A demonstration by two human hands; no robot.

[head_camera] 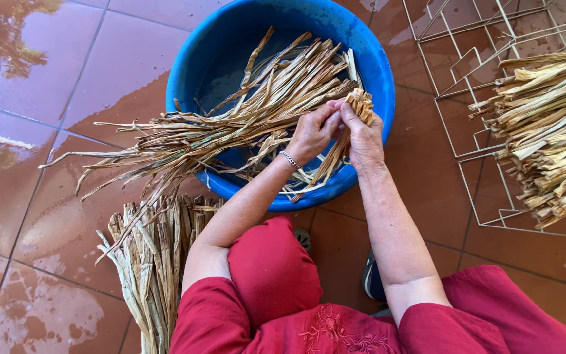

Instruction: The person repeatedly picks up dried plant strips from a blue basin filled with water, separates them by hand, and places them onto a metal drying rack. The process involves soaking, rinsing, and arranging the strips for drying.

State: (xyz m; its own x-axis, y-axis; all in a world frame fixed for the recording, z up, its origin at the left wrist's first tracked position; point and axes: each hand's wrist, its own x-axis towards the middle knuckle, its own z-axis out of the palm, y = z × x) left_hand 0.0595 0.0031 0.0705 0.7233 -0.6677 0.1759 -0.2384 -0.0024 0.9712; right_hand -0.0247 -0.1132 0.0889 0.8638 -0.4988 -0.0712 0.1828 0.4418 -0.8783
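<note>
- The left hand [312, 133] and the right hand [363, 134] meet over the near right part of the blue basin [188, 72]. Both are closed together on a small folded bunch of dried leaf strips [361, 103], fingers touching.
- The bunch sits above the basin's right rim. The grip looks tight at the top only, so I judge that the loose tails hanging below the hands could slip free and unfold.
- A long sheaf of dried leaves [230, 121] lies across the basin, with its thin tips trailing over the left rim onto the tiled floor [40, 216]. If the hands pull sideways, tangled strands may drag the sheaf out.
- The floor is wet and shiny; strips dropped there would pick up dirt, and the footing near the shoe [371, 278] looks slippery.
- A second bundle of leaves [152, 262] lies near left, just beside the red-sleeved elbow, which could scatter it.
- At far right a stack of cut strips [551, 131] rests on a white wire rack [466, 98], well apart from the hands.
</note>
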